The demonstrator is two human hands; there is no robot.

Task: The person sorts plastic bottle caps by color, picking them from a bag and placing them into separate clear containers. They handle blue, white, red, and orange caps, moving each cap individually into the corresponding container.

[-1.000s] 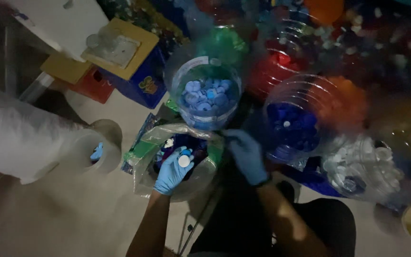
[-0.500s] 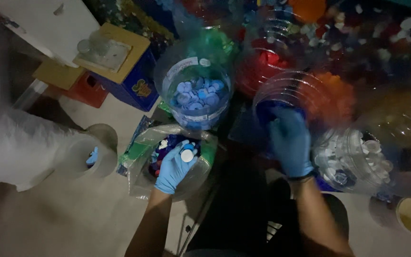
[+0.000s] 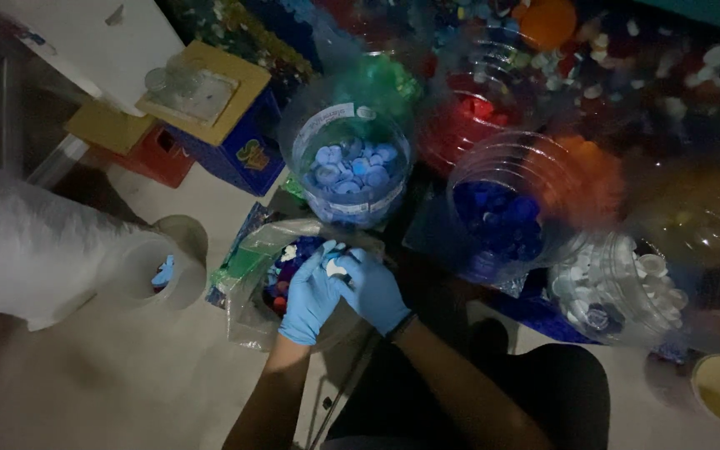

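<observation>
Blue gloves cover both hands, and the two hands meet over a clear plastic bag [image 3: 252, 321] full of mixed bottle caps [image 3: 289, 271]. Left hand [image 3: 310, 300] is curled with its fingers bent down into the bag, and it seems to pinch a small white cap [image 3: 337, 268] near its fingertips, though the light is dim and it is hard to be sure. Right hand [image 3: 374, 290] lies just beside the left one, touching it, with its fingers bent too; you cannot tell if it holds anything. Caps in the bag look dark blue, purple, red and white. Just past the bag stands a clear tub of light blue caps [image 3: 352, 167]. To the right of that tub is a bigger clear tub of dark blue caps [image 3: 497, 217], tipped toward the person. Farther right a clear tub of white caps [image 3: 618, 287] lies on its side. Behind these are a tub of green caps [image 3: 381, 83], a tub of red caps [image 3: 464, 125] and a heap of orange caps [image 3: 585, 167], all a bit blurry. On the left, on the pale floor [image 3: 85, 392], sits a small round white cup [image 3: 156, 267] with something blue inside. Farther back are a blue box with a yellow lid [image 3: 222, 125] and a red box [image 3: 152, 154].
</observation>
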